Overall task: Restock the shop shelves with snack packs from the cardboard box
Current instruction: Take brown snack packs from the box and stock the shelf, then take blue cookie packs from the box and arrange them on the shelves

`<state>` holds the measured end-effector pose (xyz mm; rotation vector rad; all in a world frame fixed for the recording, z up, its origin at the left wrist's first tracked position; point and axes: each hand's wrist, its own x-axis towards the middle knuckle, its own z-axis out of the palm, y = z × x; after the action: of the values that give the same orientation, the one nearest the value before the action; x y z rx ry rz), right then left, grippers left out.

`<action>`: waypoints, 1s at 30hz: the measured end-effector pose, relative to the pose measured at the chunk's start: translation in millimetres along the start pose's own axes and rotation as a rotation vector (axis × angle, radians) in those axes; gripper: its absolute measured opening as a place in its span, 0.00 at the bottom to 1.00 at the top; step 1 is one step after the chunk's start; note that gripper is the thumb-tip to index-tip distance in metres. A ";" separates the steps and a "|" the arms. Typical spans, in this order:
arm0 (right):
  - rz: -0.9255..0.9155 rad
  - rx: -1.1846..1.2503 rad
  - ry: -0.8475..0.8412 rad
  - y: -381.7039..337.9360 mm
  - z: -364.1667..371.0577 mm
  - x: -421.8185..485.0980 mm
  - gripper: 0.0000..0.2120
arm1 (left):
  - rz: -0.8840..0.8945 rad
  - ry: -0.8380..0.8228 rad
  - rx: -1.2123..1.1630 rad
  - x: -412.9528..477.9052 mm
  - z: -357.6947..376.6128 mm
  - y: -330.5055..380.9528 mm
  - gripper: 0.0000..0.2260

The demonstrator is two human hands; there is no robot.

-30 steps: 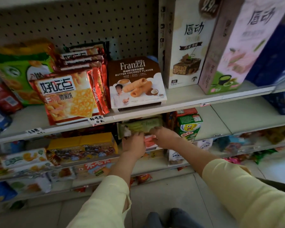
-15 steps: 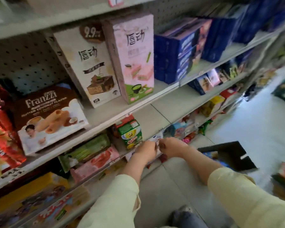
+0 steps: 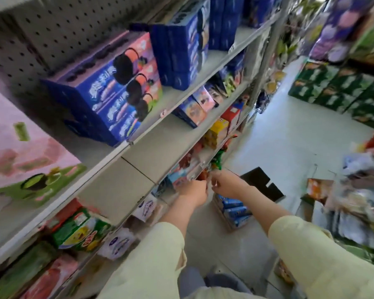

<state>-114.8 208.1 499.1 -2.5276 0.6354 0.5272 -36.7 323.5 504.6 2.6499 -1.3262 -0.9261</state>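
The shelving unit (image 3: pixel 138 157) runs along the left of the aisle in tiers, with a bare stretch on the middle tier, which reads as the kind of gap restocking is meant to fill. Blue biscuit boxes (image 3: pixel 108 100) are stacked on the tier above it with printed faces outward, presumably so shoppers can read them. On the floor to the right sits the cardboard box (image 3: pixel 235 209), its dark flap (image 3: pixel 261 185) folded back and blue snack packs (image 3: pixel 233 203) standing inside; it lies just beside the lower tiers, a placement that seems to keep stock within reach. Both arms extend forward in pale sleeves. The left hand (image 3: pixel 193 194) and right hand (image 3: pixel 226 186) are close together at the front edge of a lower tier, above the box. Their fingers look curled (the view is badly smeared by motion), and whether either holds a pack cannot be told.
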 end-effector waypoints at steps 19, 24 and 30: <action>0.555 0.376 0.111 224.8 1.3 61.3 0.18 | 0.205 -0.251 0.083 231.9 49.3 128.5 0.12; 0.646 0.428 0.098 298.7 59.5 107.5 0.19 | 0.116 -0.298 0.044 329.0 113.6 129.7 0.11; 0.678 0.495 0.106 378.5 156.7 183.1 0.17 | 0.069 -0.233 0.060 442.5 200.4 116.2 0.12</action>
<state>-200.3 -65.0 153.4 -1.8465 1.4766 0.3882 -22.9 -33.0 155.0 2.5836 -1.5030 -1.2354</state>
